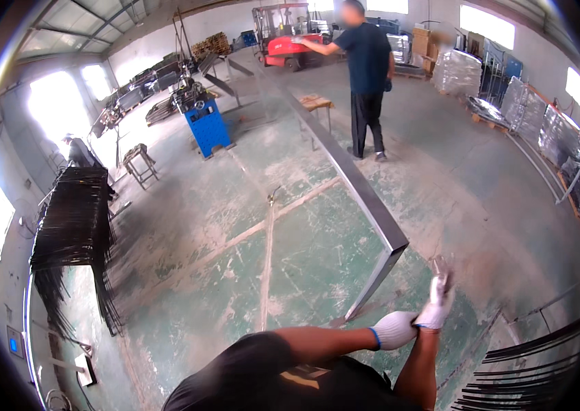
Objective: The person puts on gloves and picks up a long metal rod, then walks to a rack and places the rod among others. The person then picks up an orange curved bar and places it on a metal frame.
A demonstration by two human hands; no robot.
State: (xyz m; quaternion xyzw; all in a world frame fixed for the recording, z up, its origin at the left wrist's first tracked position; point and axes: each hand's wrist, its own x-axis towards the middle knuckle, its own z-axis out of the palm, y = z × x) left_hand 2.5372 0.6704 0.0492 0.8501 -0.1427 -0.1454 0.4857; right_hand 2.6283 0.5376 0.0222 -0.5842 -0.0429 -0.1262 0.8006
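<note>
My left hand (pixel 394 331), in a white knit glove with a blue cuff edge, reaches across to my right wrist. Its fingers close on the cuff of the white work glove (pixel 432 316) worn there, though their tips are partly hidden. My right hand (pixel 441 288) is raised with its fingers stretched out, and greyish glove fingers show a little blurred. Close by, beyond both hands, is the near end of a long grey metal beam (pixel 365 194). It slopes down into a short leg (pixel 374 282) at that end.
A person (pixel 368 68) in dark clothes stands beyond the beam, one arm held out left. Black rods hang on a rack (pixel 70 212) at left; more black rods (pixel 523 370) lie lower right. A blue machine stand (pixel 207 127), wooden stool (pixel 315 103) and red forklift (pixel 295 46) stand farther off.
</note>
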